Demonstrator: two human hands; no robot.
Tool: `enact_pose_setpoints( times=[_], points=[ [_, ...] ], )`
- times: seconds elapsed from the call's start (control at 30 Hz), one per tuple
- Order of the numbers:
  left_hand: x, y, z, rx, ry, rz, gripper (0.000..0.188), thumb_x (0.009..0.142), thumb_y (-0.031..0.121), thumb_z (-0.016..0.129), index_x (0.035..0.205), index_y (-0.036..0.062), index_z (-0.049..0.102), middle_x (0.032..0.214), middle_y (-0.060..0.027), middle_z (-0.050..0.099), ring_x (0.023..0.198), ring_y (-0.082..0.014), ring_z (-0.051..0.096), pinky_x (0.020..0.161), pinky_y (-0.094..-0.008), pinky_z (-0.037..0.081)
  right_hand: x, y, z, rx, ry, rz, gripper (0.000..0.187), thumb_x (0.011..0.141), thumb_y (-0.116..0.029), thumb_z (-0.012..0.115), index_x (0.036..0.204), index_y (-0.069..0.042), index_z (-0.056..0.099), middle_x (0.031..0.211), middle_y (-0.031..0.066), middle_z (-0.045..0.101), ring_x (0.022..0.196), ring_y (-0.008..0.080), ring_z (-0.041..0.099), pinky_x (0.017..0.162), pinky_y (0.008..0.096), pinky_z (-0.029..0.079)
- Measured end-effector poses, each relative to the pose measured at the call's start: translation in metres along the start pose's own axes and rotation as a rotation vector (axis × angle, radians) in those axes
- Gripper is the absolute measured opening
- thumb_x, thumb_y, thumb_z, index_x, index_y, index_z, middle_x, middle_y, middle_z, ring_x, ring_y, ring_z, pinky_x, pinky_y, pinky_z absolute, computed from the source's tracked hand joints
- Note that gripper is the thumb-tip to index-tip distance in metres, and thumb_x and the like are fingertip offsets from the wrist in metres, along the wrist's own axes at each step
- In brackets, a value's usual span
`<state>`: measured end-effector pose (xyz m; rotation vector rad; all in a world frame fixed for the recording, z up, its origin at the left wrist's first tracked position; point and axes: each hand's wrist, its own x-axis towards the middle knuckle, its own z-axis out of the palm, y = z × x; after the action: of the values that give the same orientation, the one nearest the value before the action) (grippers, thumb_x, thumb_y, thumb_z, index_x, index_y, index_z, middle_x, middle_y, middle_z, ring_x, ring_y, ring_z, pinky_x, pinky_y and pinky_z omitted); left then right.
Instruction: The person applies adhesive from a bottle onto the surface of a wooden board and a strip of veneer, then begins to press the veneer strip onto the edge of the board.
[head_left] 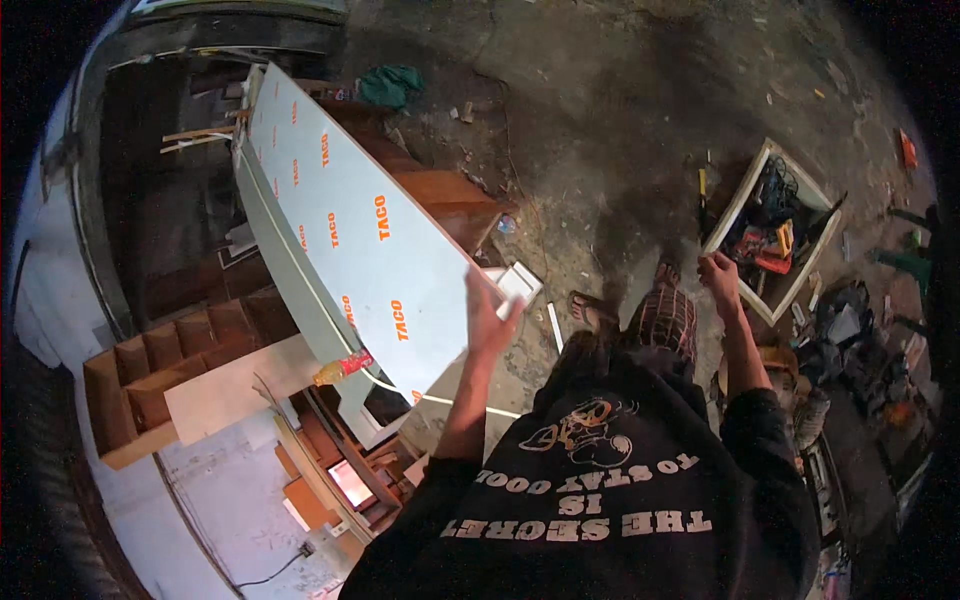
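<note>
At the right edge of a large white panel (pixel 350 230) with orange print is my left hand (pixel 490 318). Its fingers look stretched out along the edge, the thumb apart; motion blurs them somewhat. The panel lies slanted on top of a cabinet-like piece. My right hand (pixel 719 274) is raised in front of me, thumb and fingertips pinched together; whatever may be between them is too small to make out. A red and yellow cylindrical object (pixel 343 367) rests at the panel's lower left edge, by a thin white strip (pixel 470 407).
To the right, a wooden crate (pixel 785 305) holds tools and cables. Brown shelving (pixel 150 370) and a pale board (pixel 240 390) stand left. A white block (pixel 520 285) lies beyond my left hand. Green cloth (pixel 390 87) sits at the back; dark bags (pixel 850 335) clutter the right.
</note>
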<state>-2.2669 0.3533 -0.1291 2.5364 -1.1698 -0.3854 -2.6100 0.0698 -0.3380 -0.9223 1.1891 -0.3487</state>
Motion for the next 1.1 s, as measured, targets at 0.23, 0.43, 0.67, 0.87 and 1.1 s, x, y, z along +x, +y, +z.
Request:
enact_pose_setpoints(
  times=[0.23, 0.43, 0.67, 0.87, 1.1],
  points=[
    [-0.041, 0.044, -0.019, 0.079, -0.166, 0.042, 0.094, 0.086, 0.030, 0.068, 0.152, -0.0078, 0.012, 0.152, -0.0343, 0.027, 0.143, -0.0485, 0.025, 0.117, -0.0494, 0.025, 0.013, 0.003, 0.002, 0.100, 0.004, -0.106, 0.025, 0.097, -0.027, 0.063, 0.086, -0.005, 0.066, 0.067, -0.0027, 0.051, 0.058, 0.0082, 0.044, 0.055, 0.0289, 0.036],
    [-0.070, 0.009, -0.048, -0.206, -0.007, -0.045, 0.071, 0.090, 0.018, 0.067, 0.148, -0.0026, 0.031, 0.125, -0.0219, 0.061, 0.113, -0.0312, 0.063, 0.095, -0.0394, 0.049, 0.017, -0.023, 0.014, 0.179, -0.060, -0.031, 0.025, 0.095, -0.032, 0.067, 0.094, -0.007, 0.064, 0.075, -0.0033, 0.055, 0.063, 0.0073, 0.047, 0.056, 0.0279, 0.039],
    [-0.151, -0.120, -0.109, -0.294, 0.650, -0.565, 0.062, 0.090, 0.019, 0.066, 0.142, -0.0044, 0.042, 0.101, -0.0169, 0.071, 0.095, -0.0237, 0.069, 0.074, -0.0357, 0.055, 0.056, 0.035, -0.018, -0.026, -0.101, -0.058, 0.017, 0.096, -0.022, 0.064, 0.084, -0.010, 0.063, 0.066, -0.0069, 0.045, 0.057, 0.0040, 0.041, 0.049, 0.0231, 0.033],
    [-0.128, -0.243, -0.147, 0.156, 1.000, -0.665, 0.083, 0.084, 0.032, 0.077, 0.143, -0.0093, 0.034, 0.117, -0.0275, 0.062, 0.110, -0.0335, 0.062, 0.091, -0.0397, 0.049, 0.034, 0.056, -0.075, -0.050, 0.160, -0.053, 0.023, 0.096, -0.023, 0.064, 0.101, -0.002, 0.068, 0.076, 0.0026, 0.062, 0.061, 0.0101, 0.052, 0.055, 0.0283, 0.041],
    [-0.150, -0.480, -0.160, -0.361, 1.186, -0.965, 0.078, 0.081, 0.044, 0.076, 0.133, -0.0055, 0.046, 0.112, -0.0217, 0.058, 0.105, -0.0236, 0.056, 0.093, -0.0442, 0.046, -0.045, -0.012, -0.031, -0.180, 0.342, 0.057, 0.033, 0.095, -0.031, 0.064, 0.105, -0.001, 0.071, 0.087, 0.0053, 0.068, 0.073, 0.0131, 0.059, 0.069, 0.0294, 0.047]
  ],
)
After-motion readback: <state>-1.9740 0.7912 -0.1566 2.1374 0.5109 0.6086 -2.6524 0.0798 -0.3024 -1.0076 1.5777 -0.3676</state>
